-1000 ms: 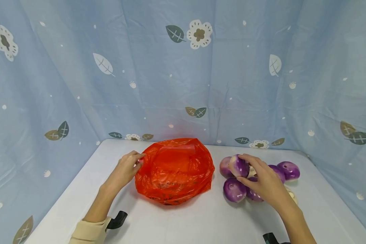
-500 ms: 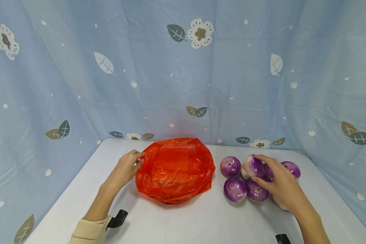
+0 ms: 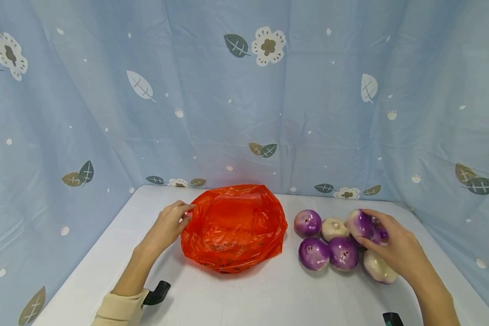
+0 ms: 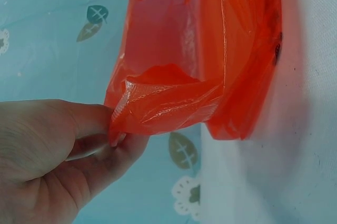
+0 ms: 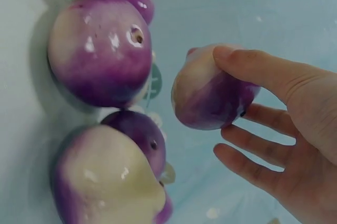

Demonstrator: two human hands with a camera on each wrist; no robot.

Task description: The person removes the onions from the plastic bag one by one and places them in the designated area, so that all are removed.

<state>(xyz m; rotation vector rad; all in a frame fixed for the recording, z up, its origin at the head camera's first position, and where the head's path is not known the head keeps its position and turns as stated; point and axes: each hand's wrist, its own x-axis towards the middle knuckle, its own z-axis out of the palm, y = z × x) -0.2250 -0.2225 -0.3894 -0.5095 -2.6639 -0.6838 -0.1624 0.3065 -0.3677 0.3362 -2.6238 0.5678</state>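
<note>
My left hand (image 3: 167,231) pinches the left rim of a thin red plastic bag (image 3: 234,260), its mouth spread wide; the left wrist view has the crumpled edge (image 4: 158,105) between thumb and fingers. On the right, my right hand (image 3: 405,249) holds a glossy purple-and-white turnip (image 3: 356,222) between thumb and fingers, raised over other turnips. Below it lie several more: a purple one (image 3: 343,254), a pale one (image 3: 335,228) and another pale one (image 3: 379,267). Turnips behind the right hand are partly hidden. A turnip (image 5: 100,50) fills the right wrist view's left.
The white table (image 3: 228,303) ends at a blue leaf-patterned curtain (image 3: 212,113) at back and sides. Two turnips, one rear (image 3: 307,222) and one front (image 3: 314,254), lie nearest the bag. A black wrist mount (image 3: 156,293) juts out by the left sleeve.
My right hand has carried the held turnip rightward over the group, uncovering the pale turnip in the middle and the one at front right. The left hand and bag stay put.
</note>
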